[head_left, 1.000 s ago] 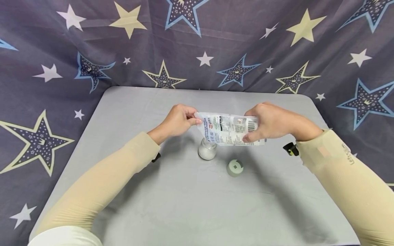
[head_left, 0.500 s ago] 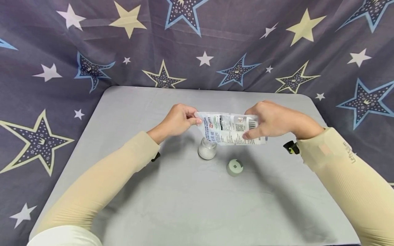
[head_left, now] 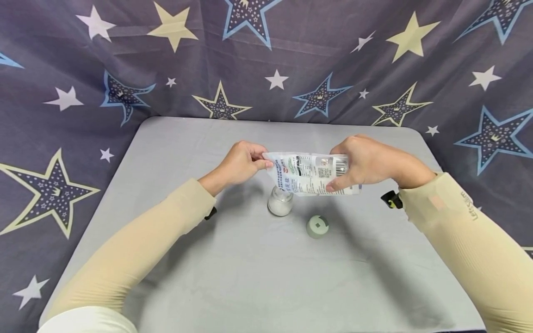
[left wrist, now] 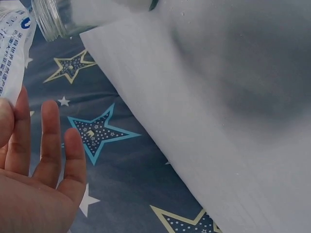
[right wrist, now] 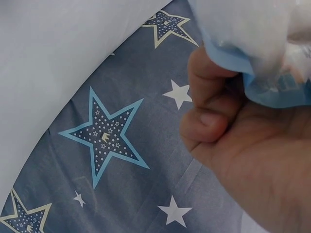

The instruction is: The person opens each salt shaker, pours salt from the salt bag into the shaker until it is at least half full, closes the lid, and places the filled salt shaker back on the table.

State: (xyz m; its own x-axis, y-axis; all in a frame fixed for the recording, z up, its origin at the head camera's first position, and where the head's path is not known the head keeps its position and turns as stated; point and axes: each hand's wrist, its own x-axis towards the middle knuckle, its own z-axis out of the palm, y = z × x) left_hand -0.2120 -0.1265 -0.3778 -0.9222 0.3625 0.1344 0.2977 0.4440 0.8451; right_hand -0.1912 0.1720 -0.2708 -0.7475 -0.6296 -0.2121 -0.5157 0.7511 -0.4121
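Note:
My left hand (head_left: 239, 164) pinches the top left corner of a white printed salt bag (head_left: 308, 173) between thumb and forefinger; its other fingers stand apart from the bag in the left wrist view. The bag lies nearly level in the air. My right hand (head_left: 368, 162) grips its other end, and the right wrist view has curled fingers beneath the bag's blue edge (right wrist: 228, 58). Below the bag's left end stands a small glass jar (head_left: 280, 206) with white contents. Its threaded neck (left wrist: 46, 19) shows in the left wrist view. The bag partly hides the jar's mouth in the head view.
A pale green round lid (head_left: 318, 227) lies on the grey table (head_left: 258, 277), in front of the jar and to its right. Behind the table hangs a dark curtain (head_left: 291, 55) with stars. Each wrist wears a black strap (head_left: 392, 200).
My right hand and the right end of the bag have risen very slightly. The left hand, jar and lid stay where they were.

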